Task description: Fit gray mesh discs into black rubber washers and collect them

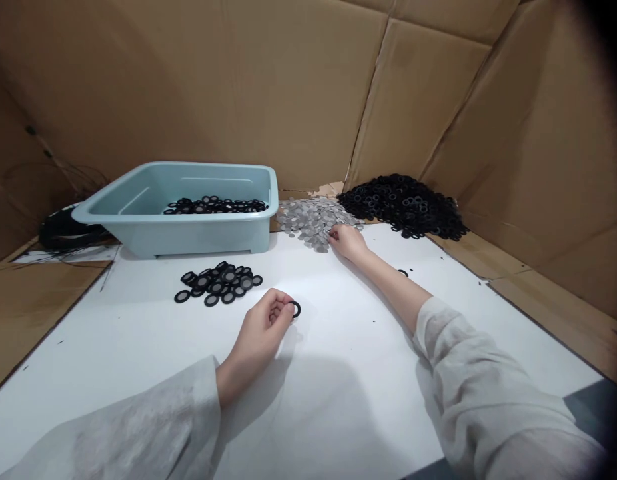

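L hand (pixel 264 325) pinches black ring (pixel 295 309) at centre of counter (pixel 338 387); R hand (pixel 346 241) rests fingers-down on grey disc pile (pixel 311 219) at far edge, grip unclear.

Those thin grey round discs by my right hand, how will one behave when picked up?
Probably very light: the thin grey round discs lie flat, overlapping in a shallow heap touched by the right hand. Likely fiddly to lift singly. Pushed, they should slide on the white table top, not roll.

Bare white table (pixel 348 373) in front; blue tub (pixel 188 227), ring cluster (pixel 218 283), disc heap (pixel 308 220), ring pile (pixel 403 203) behind.
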Demonstrator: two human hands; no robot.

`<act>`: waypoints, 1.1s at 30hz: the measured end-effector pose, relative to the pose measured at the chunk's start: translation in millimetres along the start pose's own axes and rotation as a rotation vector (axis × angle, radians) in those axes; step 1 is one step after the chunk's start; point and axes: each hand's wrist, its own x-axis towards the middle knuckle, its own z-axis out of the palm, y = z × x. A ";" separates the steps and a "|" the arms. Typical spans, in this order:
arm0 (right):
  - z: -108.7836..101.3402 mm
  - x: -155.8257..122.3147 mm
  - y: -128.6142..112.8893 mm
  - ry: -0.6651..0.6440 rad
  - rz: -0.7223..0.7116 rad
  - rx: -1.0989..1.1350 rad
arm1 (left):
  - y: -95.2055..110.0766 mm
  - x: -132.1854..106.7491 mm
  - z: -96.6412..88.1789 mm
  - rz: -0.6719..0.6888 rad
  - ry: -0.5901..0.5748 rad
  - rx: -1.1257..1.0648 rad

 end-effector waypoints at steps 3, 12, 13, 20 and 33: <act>-0.5 0.2 3.2 0.011 -0.003 0.051 | -0.1 -1.3 -0.4 -0.002 -0.005 -0.002; 4.4 1.6 17.5 0.072 -0.030 0.251 | -2.3 -2.8 -1.1 0.001 -0.006 -0.014; 5.1 1.8 17.8 0.084 -0.027 0.273 | -2.5 -2.8 -0.7 0.000 -0.006 -0.014; 0.3 0.6 13.6 0.148 0.012 0.502 | -0.7 0.2 -0.1 -0.011 0.037 -0.063; -22.9 -103.0 -74.7 -0.490 -0.134 1.117 | -2.5 9.5 -11.0 -0.046 0.292 -0.071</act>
